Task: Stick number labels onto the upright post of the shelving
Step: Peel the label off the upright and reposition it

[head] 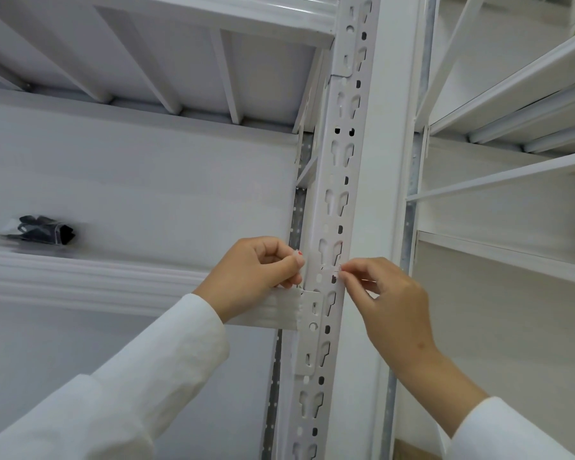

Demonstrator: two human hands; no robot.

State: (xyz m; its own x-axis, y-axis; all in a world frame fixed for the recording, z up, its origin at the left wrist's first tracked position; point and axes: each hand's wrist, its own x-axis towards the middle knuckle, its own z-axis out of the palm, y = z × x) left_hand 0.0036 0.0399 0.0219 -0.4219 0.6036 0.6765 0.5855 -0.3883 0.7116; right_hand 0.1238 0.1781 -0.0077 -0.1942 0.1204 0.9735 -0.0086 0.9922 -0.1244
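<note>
A white slotted upright post (pixel 341 180) of the shelving runs up the middle of the view. A small pale label (pixel 329 269), barely visible against the metal, lies across the post just above a shelf bracket. My left hand (pixel 256 270) pinches the label's left end against the post's left edge. My right hand (pixel 389 300) pinches its right end with thumb and forefinger at the post's right edge. Any print on the label is too faint to read. Both arms wear white sleeves.
A white shelf (pixel 113 283) joins the post at hand height on the left, with another shelf (pixel 180 44) overhead. A dark item in clear wrapping (pixel 42 230) lies on the left shelf. More white shelving (pixel 512 101) stands to the right.
</note>
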